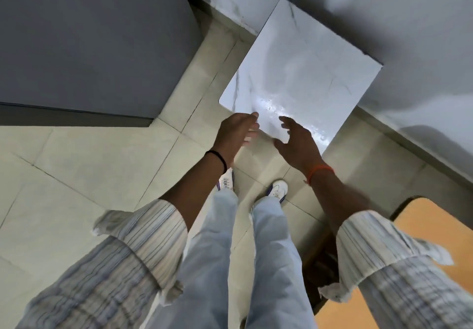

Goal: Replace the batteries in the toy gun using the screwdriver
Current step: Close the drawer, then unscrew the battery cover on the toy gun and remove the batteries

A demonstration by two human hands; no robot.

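Basically pre-start: left hand (236,134) and right hand (298,144) reach toward the white bench (307,67), fingers spread, holding nothing. Toy gun and screwdriver seemingly out of view; locate them next.

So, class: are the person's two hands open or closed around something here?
Open. Left hand and right hand reach toward the white marble tabletop, fingers spread, holding nothing.

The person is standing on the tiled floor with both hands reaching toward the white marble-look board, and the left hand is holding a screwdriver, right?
Not quite. In the head view the left hand holds nothing; its fingers are loose. No screwdriver is visible. The rest holds: both hands, the right hand too, reach toward the white board.
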